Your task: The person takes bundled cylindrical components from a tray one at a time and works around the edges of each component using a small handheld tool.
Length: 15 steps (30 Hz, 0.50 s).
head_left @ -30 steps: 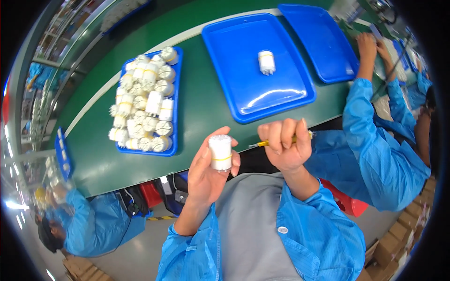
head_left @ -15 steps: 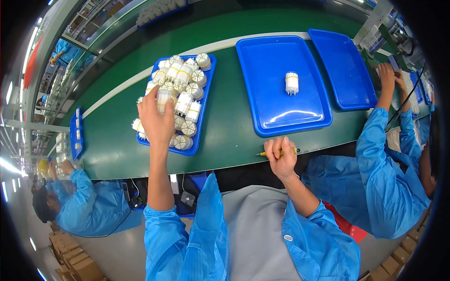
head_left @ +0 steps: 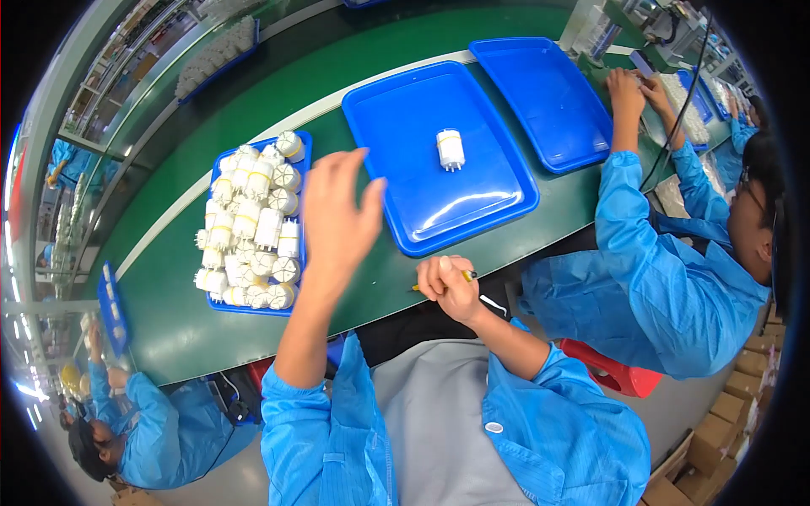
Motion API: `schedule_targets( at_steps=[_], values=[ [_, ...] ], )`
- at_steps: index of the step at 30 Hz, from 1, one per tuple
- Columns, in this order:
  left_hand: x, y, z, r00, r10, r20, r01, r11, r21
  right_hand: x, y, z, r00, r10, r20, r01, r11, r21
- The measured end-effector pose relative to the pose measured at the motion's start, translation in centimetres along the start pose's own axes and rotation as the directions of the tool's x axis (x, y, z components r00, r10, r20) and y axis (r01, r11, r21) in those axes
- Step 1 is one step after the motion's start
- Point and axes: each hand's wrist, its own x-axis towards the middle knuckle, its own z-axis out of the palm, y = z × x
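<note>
My left hand point(head_left: 340, 215) is raised over the gap between two blue trays, its fingers spread and nothing visible in them. On its left side, a blue tray point(head_left: 305, 152) is heaped with white cylindrical parts point(head_left: 246, 218) with yellow bands and short pins. Near the table's front edge my right hand point(head_left: 451, 289) is closed around a slim yellow pen-like tool point(head_left: 469, 276). Beyond that hand, a larger blue tray point(head_left: 413, 110) carries a single white cylindrical part point(head_left: 450, 150), pins toward me.
Another blue tray point(head_left: 540, 101) lies to the right on the green table point(head_left: 169, 329). A co-worker in blue point(head_left: 650, 253) sits at the right, hands at the table; another person point(head_left: 173, 430) works at the left. A narrow blue tray point(head_left: 112, 308) with parts lies far left.
My left hand has moved from the heaped parts rightward toward the larger tray, and its fingers have spread. My right hand still grips the yellow tool. The view has turned to the right.
</note>
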Motion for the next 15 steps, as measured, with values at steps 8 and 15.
schedule_targets(
  at_steps=[8, 15],
  values=[
    [5.1, 3.8, 9.6, 0.887, -0.297, 0.355, 0.305, 0.952, 0.033, 0.0, 0.1, 0.4, 1.000, -0.009, 0.009, 0.009, 0.999, -0.052],
    [3.0, 2.2, 10.8, 0.965, -0.118, 0.233, 0.197, 0.916, -0.350, 0.0, 0.4, 0.4, 1.000, 0.004, 0.028, -0.002, 0.999, -0.039]
  ],
)
